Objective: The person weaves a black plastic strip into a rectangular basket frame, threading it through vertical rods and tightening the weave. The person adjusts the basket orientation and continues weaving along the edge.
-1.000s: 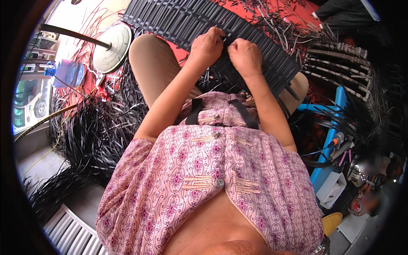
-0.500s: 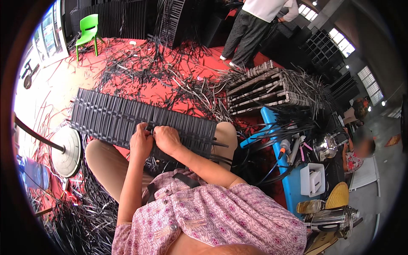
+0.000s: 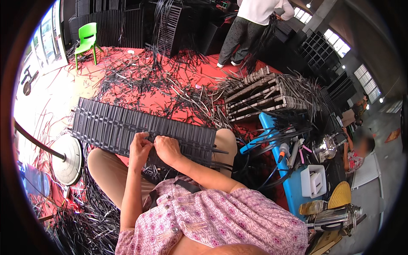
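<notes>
A long black woven panel (image 3: pixel 106 123) of flat plastic strips lies slantwise across my lap. My left hand (image 3: pixel 140 148) is at its near middle edge, fingers bent and pinched together over the weave. Right beside it, my right hand (image 3: pixel 167 148) has its thumb and fingers closed at the same spot. Both seem to grip a black strip there, though the fingers hide most of it. Loose strip ends (image 3: pixel 221 151) stick out from the panel's right end over my knee.
A blue bench (image 3: pixel 289 182) at my right bears a screwdriver-like tool (image 3: pixel 281 152), a white tray (image 3: pixel 312 180) and black strips. Beyond it stands a partly woven frame (image 3: pixel 255 97). Cut strips litter the red floor (image 3: pixel 140 91). A round base (image 3: pixel 68 159) with a pole is at left; another person stands far off.
The whole view has shifted slightly, so the scene sits lower. Both hands stay at the same part of the panel, with small finger movements.
</notes>
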`<state>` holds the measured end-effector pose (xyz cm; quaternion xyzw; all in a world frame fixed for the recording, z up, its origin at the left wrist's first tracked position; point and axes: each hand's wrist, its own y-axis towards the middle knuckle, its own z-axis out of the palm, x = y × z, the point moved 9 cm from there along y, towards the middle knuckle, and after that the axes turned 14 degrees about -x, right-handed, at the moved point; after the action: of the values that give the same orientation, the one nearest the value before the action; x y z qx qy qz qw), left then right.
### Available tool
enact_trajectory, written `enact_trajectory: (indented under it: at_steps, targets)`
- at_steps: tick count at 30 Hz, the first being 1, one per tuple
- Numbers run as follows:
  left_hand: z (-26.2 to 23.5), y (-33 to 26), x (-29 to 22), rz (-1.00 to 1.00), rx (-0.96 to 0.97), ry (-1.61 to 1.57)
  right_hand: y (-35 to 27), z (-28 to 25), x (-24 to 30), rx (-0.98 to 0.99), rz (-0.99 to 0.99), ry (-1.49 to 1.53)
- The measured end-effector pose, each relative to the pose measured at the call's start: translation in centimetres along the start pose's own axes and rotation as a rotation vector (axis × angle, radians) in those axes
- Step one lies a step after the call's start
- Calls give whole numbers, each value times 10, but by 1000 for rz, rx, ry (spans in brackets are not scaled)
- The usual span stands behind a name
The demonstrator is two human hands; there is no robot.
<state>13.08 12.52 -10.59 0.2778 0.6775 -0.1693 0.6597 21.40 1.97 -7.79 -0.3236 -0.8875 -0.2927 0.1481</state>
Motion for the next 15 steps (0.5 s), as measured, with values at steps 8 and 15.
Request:
enact_trajectory:
  at_steps: [8,15]
  targets:
    - [-6,-1,6,-21,-21,-54,-5,-21,6,-61,59,151]
    - [-15,5,16,-155,-75,-219,-9,-36,21,-173,-130,230]
